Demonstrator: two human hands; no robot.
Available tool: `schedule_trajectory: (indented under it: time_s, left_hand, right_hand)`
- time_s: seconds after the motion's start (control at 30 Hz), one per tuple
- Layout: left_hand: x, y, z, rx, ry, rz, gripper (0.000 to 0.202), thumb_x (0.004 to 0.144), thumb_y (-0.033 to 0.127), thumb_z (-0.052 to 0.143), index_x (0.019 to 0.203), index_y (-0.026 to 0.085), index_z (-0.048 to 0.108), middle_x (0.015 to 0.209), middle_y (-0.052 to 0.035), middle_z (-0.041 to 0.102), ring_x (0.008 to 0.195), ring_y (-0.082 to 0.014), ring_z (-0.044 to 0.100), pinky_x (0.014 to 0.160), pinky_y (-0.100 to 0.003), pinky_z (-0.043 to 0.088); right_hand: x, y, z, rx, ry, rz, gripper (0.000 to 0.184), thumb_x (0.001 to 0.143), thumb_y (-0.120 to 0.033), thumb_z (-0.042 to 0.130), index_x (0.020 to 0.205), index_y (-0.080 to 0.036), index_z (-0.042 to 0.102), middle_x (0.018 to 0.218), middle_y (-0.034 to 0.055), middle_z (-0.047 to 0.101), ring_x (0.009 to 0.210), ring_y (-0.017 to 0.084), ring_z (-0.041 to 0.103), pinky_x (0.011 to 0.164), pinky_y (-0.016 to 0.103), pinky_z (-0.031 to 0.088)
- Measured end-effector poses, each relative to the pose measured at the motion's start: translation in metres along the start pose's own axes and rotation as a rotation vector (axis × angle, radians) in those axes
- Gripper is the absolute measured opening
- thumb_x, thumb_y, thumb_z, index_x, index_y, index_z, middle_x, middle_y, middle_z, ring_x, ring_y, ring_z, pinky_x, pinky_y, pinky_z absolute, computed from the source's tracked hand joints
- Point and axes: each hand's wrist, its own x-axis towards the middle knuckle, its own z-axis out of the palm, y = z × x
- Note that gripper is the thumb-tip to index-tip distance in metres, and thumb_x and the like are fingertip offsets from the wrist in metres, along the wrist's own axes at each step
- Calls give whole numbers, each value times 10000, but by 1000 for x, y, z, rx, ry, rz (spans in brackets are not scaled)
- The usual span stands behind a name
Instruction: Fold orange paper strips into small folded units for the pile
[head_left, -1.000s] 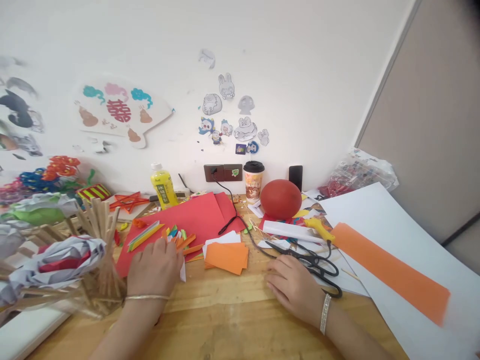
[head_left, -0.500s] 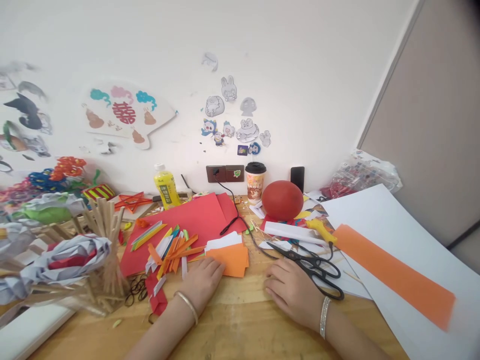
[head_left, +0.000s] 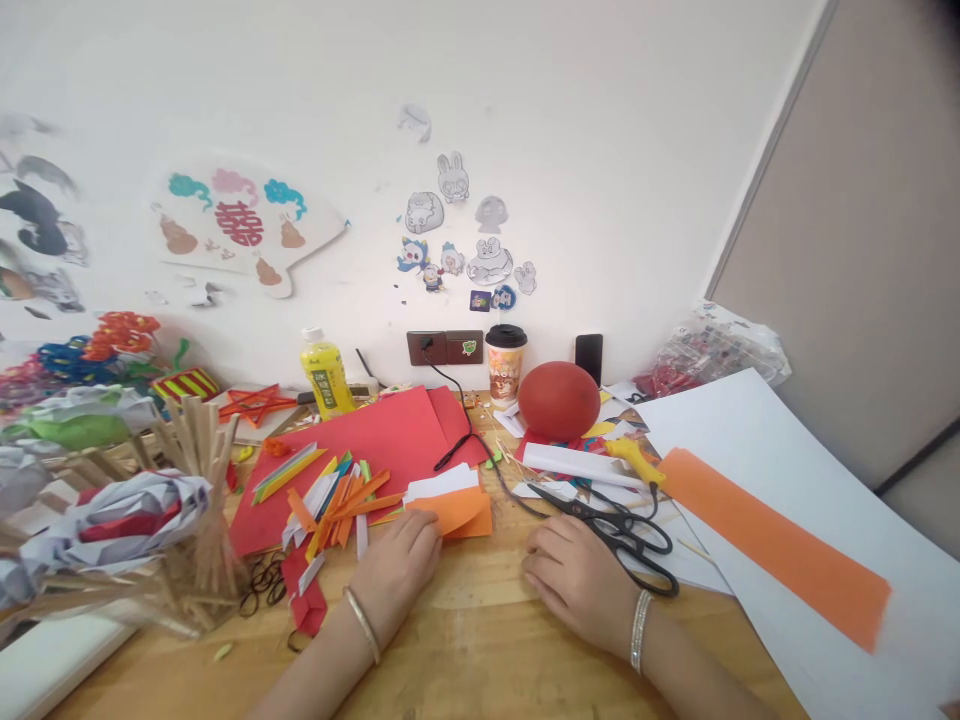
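Observation:
My left hand [head_left: 399, 562] has its fingertips closed on the left edge of a small orange paper [head_left: 454, 514]. That top piece bends up off another orange piece below it, with white paper [head_left: 445, 482] just behind. My right hand [head_left: 576, 582] rests on the wooden table, fingers loosely bent and apart, holding nothing that I can see. Beside it, partly hidden behind the hand, lie black-handled scissors [head_left: 634, 535]. Left of my left hand is a heap of folded paper strips [head_left: 345, 508] in orange, white, yellow and green.
Red paper sheets [head_left: 375, 430] lie behind the strips. A yellow drink bottle [head_left: 325, 375], a lidded cup [head_left: 505, 365] and a red balloon [head_left: 559, 400] stand towards the wall. At right, an orange strip [head_left: 772, 545] lies on large white paper [head_left: 750, 430]. Wooden sticks [head_left: 199, 440] crowd the left.
My left hand has taken the edge of the top orange paper and lifted it, so the sheet now curves. My right hand stays by the scissors. The view has shifted slightly.

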Motion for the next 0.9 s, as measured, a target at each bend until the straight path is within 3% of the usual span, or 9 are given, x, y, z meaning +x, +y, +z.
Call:
schedule_trajectory:
  time_s: [0.23,0.4,0.5,0.57,0.67,0.73,0.8,0.9]
  left_hand:
    - [-14,-4,11,-36,63,20,289,900,76,329,1162,125,440,855,-85,634,811,-190,608,708,-311,504]
    - [-10,-6,6,-26,69,21,338,924,135,360,1260,106,369,818,-87,622,756,-192,589,668,-312,490]
    - [-1,-1,-5,9,92,57,329,917,96,337,1242,88,388,778,-73,606,727,-184,570,655,-306,476]
    - [6,9,-16,34,68,113,308,908,69,318,1192,83,437,764,-70,595,718,-183,557,657,-312,466]
    - [14,35,-32,7,-17,301,233,896,67,345,1027,101,536,667,-32,544,635,-172,519,631,-321,443]
    - [16,53,-37,-3,-89,355,208,890,77,352,911,109,557,640,-23,514,589,-169,490,584,-322,422]
    - [15,66,-37,-46,-83,395,231,886,78,343,773,131,539,613,-14,483,544,-157,457,522,-298,386]
    - [11,74,-36,-79,-74,456,217,882,70,341,834,113,548,634,-20,499,540,-148,466,492,-278,375]
  right_hand:
    - [0,1,1,-28,-31,4,146,850,-134,478,770,-181,591,775,31,572,771,165,479,715,314,389]
    - [1,1,0,-18,-14,2,161,851,-130,466,765,-178,593,765,38,578,756,167,484,706,319,399]
    - [2,-1,-3,-10,33,6,189,866,-125,427,823,-178,603,791,53,594,763,176,496,699,325,411]
    - [3,-5,-7,-4,78,38,214,888,-154,395,969,-170,593,891,83,610,817,194,506,722,341,422]
    - [5,-12,-10,49,68,47,295,899,-318,434,1129,-158,526,1040,111,591,916,217,502,778,361,425]
    - [5,-17,-9,108,-5,-33,275,873,-391,486,1031,-180,561,987,77,608,881,204,506,771,346,421]
    - [5,-20,-5,137,-69,-111,174,870,-340,497,895,-188,577,878,41,615,814,179,497,751,326,411]
    - [2,-22,-2,112,-91,-93,105,854,-252,499,892,-184,570,830,33,593,775,169,470,752,331,396]
